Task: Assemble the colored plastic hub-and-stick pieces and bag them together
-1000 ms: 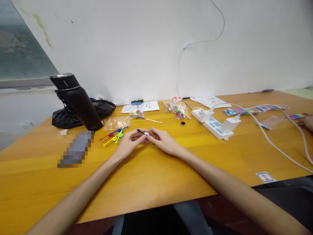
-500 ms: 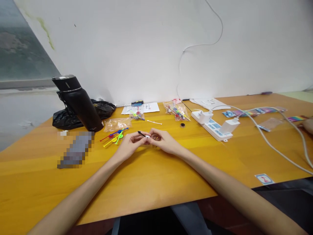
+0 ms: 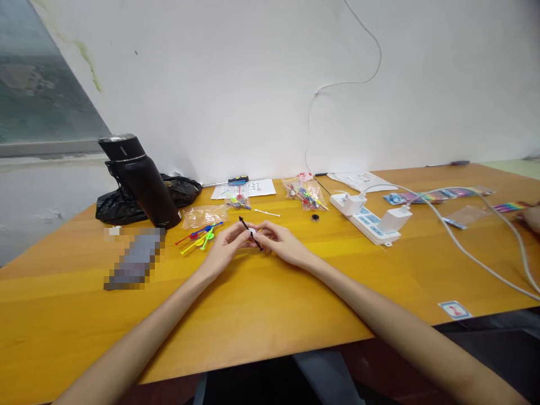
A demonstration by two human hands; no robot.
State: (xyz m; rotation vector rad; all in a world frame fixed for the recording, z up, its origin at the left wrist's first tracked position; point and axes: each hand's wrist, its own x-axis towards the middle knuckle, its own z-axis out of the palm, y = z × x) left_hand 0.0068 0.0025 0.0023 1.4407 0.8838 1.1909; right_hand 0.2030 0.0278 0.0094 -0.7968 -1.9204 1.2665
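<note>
Between my two hands is a black arrow spinner (image 3: 243, 223), tilted with its point up and to the left. A small white round piece (image 3: 252, 230) shows at its middle. The fingers of my left hand (image 3: 225, 246) pinch it from one side. From the other side my right hand (image 3: 283, 243) grips it, thumb and fingers closed near its centre. Left of my left hand lies a pile of red, blue, yellow and green arrow spinners (image 3: 203, 237). A thin white arrow (image 3: 267, 213) and a black round piece (image 3: 315, 217) rest beyond my hands.
A black bottle (image 3: 145, 183) stands at left before a black plastic bag (image 3: 113, 205). Clear bags (image 3: 306, 194) of coloured parts, a screwdriver (image 3: 238, 180) and papers (image 3: 264, 187) lie along the wall. A white power strip (image 3: 366, 220) with cables is at right; another person's hand (image 3: 530, 218) shows at the edge.
The black arrow spinner has turned more upright, and its tail now shows below the white piece. Both hands stay close together in nearly the same place. The view has shifted slightly.
</note>
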